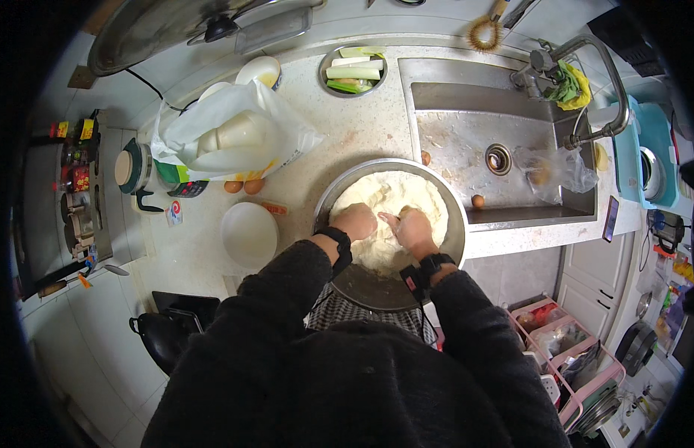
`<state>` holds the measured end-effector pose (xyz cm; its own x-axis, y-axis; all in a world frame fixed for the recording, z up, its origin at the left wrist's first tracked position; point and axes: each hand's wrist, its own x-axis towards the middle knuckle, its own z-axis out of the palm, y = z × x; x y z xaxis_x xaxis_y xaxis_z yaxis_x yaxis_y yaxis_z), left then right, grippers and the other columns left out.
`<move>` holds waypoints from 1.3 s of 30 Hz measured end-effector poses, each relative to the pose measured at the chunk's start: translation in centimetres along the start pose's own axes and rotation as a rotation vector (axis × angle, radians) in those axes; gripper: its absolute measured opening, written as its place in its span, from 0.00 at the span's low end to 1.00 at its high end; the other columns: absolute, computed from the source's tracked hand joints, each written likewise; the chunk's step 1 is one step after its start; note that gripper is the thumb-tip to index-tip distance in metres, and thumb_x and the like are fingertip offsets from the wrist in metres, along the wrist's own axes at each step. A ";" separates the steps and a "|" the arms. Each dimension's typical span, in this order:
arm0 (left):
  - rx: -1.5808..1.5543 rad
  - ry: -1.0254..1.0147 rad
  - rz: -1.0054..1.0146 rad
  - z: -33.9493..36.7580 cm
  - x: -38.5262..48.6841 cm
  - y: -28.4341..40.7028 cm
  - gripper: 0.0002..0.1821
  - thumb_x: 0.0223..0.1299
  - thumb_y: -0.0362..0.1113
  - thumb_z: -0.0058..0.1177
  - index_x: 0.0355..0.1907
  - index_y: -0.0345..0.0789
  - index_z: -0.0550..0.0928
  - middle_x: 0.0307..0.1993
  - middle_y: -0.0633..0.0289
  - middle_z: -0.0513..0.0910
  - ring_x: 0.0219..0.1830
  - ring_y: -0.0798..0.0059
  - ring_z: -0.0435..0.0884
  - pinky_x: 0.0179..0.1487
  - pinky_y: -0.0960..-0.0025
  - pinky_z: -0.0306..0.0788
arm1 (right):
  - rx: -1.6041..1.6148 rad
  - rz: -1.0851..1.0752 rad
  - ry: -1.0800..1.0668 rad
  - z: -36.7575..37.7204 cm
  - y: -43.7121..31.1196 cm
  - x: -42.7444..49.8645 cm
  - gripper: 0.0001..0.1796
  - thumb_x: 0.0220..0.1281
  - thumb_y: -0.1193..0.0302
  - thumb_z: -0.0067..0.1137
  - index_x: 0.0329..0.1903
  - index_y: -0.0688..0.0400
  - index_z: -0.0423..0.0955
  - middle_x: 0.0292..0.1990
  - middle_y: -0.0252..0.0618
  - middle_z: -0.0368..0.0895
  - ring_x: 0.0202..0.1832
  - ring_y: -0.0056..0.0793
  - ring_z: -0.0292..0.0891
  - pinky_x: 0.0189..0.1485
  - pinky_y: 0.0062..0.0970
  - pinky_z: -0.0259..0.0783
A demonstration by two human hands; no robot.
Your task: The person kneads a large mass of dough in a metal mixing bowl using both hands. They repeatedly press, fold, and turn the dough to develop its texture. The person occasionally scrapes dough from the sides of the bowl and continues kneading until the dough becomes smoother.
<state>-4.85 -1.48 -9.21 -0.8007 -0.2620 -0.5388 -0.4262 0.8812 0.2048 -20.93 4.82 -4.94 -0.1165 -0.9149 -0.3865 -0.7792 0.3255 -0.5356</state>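
Observation:
A large mass of pale dough (380,255) fills much of a wide metal basin (358,294) at the counter's front edge. My left hand (355,221) presses into the dough's left side, its fingers curled under and partly hidden. Just to the right, my right hand (414,228) rests on the dough, thumb pointing left and the other fingers sunk in or folded; whether it grips any dough is unclear. The two hands are a little apart. Dark straps circle both wrists. A white bowl (250,235) stands left of the basin.
Right of the basin is a steel sink (453,134) with eggshells and a plastic bag (559,173). A bowl of cut scallions or leeks (355,73) stands behind. At back left lie a white plastic bag (240,134), brown eggs or shells (254,186) and an electric kettle (137,168).

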 end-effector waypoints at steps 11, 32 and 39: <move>-0.117 0.241 -0.035 1.5 1.1 0.0 0.07 0.43 0.33 0.53 0.21 0.35 0.85 0.25 0.52 0.83 0.31 0.58 0.82 0.37 0.60 0.75 | 0.215 0.142 -0.539 1.2 -0.3 -2.9 0.34 0.55 0.45 0.60 0.12 0.65 0.73 0.10 0.45 0.71 0.14 0.39 0.70 0.24 0.33 0.70; -0.602 -0.156 0.024 -0.3 -3.1 5.9 0.14 0.57 0.36 0.43 0.29 0.30 0.83 0.30 0.46 0.82 0.36 0.49 0.80 0.44 0.56 0.73 | 0.442 0.248 -0.634 0.9 1.6 -1.7 0.14 0.54 0.66 0.61 0.24 0.66 0.77 0.17 0.48 0.77 0.17 0.33 0.75 0.23 0.30 0.72; -0.525 -0.317 -0.037 -3.6 -3.0 6.3 0.14 0.58 0.34 0.44 0.32 0.31 0.84 0.37 0.50 0.83 0.41 0.57 0.82 0.46 0.59 0.75 | -0.152 0.013 -0.259 -3.6 2.1 -3.9 0.22 0.61 0.52 0.56 0.30 0.61 0.78 0.30 0.46 0.82 0.38 0.47 0.79 0.46 0.36 0.73</move>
<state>-6.62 3.40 -3.32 -0.6514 -0.0878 -0.7536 -0.6665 0.5410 0.5130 -24.35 8.18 -1.83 0.0188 -0.8134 -0.5815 -0.8640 0.2794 -0.4188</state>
